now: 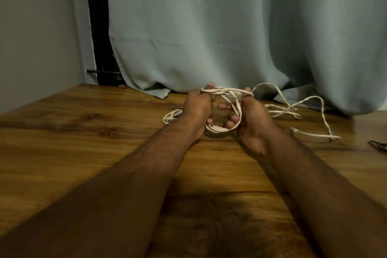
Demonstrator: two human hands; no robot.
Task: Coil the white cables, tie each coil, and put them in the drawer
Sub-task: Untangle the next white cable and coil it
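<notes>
Wood-grain table [83,132] fills the head view, pale grey-green curtain [230,27] hanging behind down to the tabletop, grey wall at left with a dark gap beside the curtain.

Both bare forearms reach forward to mid-table. Left hand [196,111] and right hand [251,123] face each other with a white cable coil [217,130] stretched between them — loops run across the top from left thumb to right fingertip, roughly left-right, and sag in a bundle under the palms. Left hand's fingers are curled round the coil's left side; right hand's fingers are curled in through the loops, gripping the right side.

Loose cable tail [314,98] leaves the coil at the right hand, arcs up and right, then drops to the table, its plug end [295,131] lying near the right edge, pointing left. More white loops [171,116] lie flat on the table just beyond the left wrist — cannot tell if it's the same cable. Dark object [379,145] at far right edge, cut off.
</notes>
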